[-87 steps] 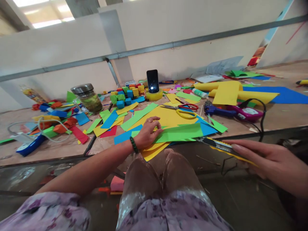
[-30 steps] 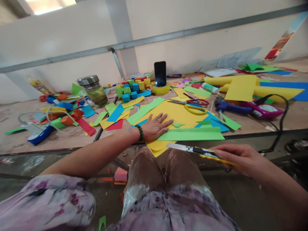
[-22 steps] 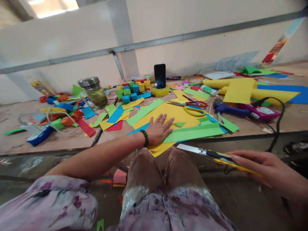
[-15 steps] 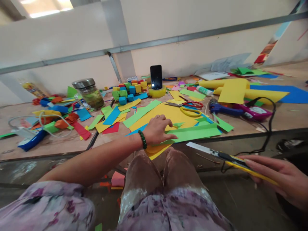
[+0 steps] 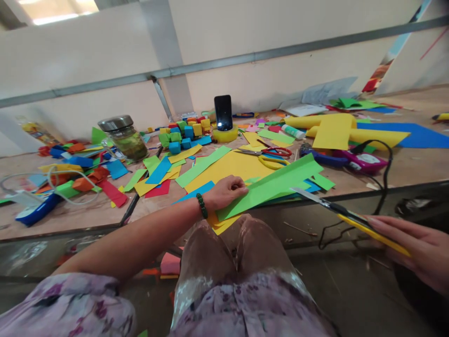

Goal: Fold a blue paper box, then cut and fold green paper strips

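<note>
A creased strip of green paper [image 5: 273,187] is pinched at its left part by my left hand [image 5: 229,191], thumb and fingers pressed together. The strip slants up to the right over a yellow sheet [image 5: 224,166] at the table's front edge. My right hand [image 5: 414,245] is closed round a yellow and black utility knife [image 5: 358,222], out past the table edge. Its blade points left, and the tip appears close to the green strip; I cannot tell whether they touch. Scissors [image 5: 270,157] with red and yellow handles lie just behind the strip.
A phone [image 5: 223,112] stands on a yellow roll of tape [image 5: 225,135] at the back. Small paper cubes [image 5: 180,135] and a lidded glass jar [image 5: 124,140] are to its left. At right lie a glue gun [image 5: 324,157] and rolled yellow paper [image 5: 379,137].
My left hand has closed from spread fingers onto the green strip, which has turned so its right end is raised. The knife has moved slightly, its blade closer to the strip.
</note>
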`<state>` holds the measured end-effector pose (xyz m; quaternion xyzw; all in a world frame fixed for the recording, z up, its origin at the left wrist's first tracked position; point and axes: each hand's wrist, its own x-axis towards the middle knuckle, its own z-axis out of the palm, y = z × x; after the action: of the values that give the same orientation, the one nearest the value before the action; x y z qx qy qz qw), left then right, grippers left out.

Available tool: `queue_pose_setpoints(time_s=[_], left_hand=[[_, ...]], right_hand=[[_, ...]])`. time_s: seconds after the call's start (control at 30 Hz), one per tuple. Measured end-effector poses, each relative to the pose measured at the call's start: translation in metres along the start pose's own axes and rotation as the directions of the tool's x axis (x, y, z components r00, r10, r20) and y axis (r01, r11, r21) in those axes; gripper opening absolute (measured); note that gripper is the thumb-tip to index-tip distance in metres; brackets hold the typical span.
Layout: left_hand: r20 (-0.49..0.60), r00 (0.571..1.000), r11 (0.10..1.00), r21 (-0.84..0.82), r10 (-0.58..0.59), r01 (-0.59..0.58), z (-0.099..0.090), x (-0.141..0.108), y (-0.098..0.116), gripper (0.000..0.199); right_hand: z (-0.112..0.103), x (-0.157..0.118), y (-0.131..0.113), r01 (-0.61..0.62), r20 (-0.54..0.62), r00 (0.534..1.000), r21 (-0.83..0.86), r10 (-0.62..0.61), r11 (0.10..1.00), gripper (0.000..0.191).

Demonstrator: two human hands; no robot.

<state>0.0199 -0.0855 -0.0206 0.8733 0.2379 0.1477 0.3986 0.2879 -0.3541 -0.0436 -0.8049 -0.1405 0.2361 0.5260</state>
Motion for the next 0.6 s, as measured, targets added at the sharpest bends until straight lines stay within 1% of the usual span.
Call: queue_pose_setpoints(time_s=[0.07, 0.13, 0.2, 0.27, 0.33, 0.37, 0.43, 0.47, 0.53, 0.57, 0.6], left_hand=[[-0.002, 1.0, 1.0, 0.005, 0.012, -0.012, 0.0, 0.0, 0.0, 0.018], [0.004, 1.0, 0.999, 0.039, 0.026, -0.026, 0.001, 0.0, 0.001, 0.017], [0.001, 0.999, 0.996, 0.087, 0.035, -0.035, 0.002, 0.001, 0.002, 0.016], [-0.01, 0.999, 0.991, 0.127, 0.037, -0.035, 0.004, 0.002, 0.004, 0.016], [-0.026, 0.999, 0.988, 0.153, 0.033, -0.029, 0.006, 0.002, 0.005, 0.015], [-0.034, 0.999, 0.986, 0.164, 0.029, -0.023, 0.007, 0.002, 0.005, 0.014], [-0.053, 0.998, 0.982, 0.187, 0.018, -0.008, 0.009, 0.002, 0.005, 0.013], [-0.06, 0.998, 0.98, 0.198, 0.014, -0.002, 0.009, 0.002, 0.005, 0.013], [-0.064, 0.998, 0.975, 0.223, 0.014, 0.001, 0.009, 0.001, 0.005, 0.014], [-0.062, 0.998, 0.971, 0.238, 0.018, -0.003, 0.009, 0.001, 0.004, 0.014], [-0.058, 0.998, 0.968, 0.252, 0.023, -0.008, 0.009, 0.001, 0.003, 0.014]], right_hand=[[0.009, 0.0, -0.011, -0.072, 0.063, 0.996, 0.038, 0.069, 0.997, 0.049], [0.02, -0.002, -0.023, -0.047, 0.129, 0.99, -0.008, 0.048, 0.999, 0.052], [0.033, -0.004, -0.033, 0.01, 0.252, 0.968, -0.107, 0.018, 0.994, 0.055], [0.049, -0.008, -0.042, 0.077, 0.4, 0.916, -0.179, 0.001, 0.981, 0.057], [0.064, -0.012, -0.05, 0.128, 0.536, 0.844, -0.171, -0.017, 0.977, 0.055], [0.071, -0.014, -0.053, 0.144, 0.573, 0.819, -0.152, -0.032, 0.978, 0.053], [0.082, -0.015, -0.057, 0.169, 0.606, 0.793, -0.133, -0.055, 0.977, 0.048], [0.085, -0.015, -0.058, 0.18, 0.607, 0.793, -0.14, -0.059, 0.974, 0.047], [0.084, -0.011, -0.058, 0.2, 0.606, 0.793, -0.169, -0.058, 0.965, 0.047], [0.082, -0.008, -0.057, 0.214, 0.61, 0.79, -0.178, -0.063, 0.96, 0.048], [0.078, -0.005, -0.055, 0.244, 0.597, 0.797, -0.188, -0.086, 0.951, 0.05]])
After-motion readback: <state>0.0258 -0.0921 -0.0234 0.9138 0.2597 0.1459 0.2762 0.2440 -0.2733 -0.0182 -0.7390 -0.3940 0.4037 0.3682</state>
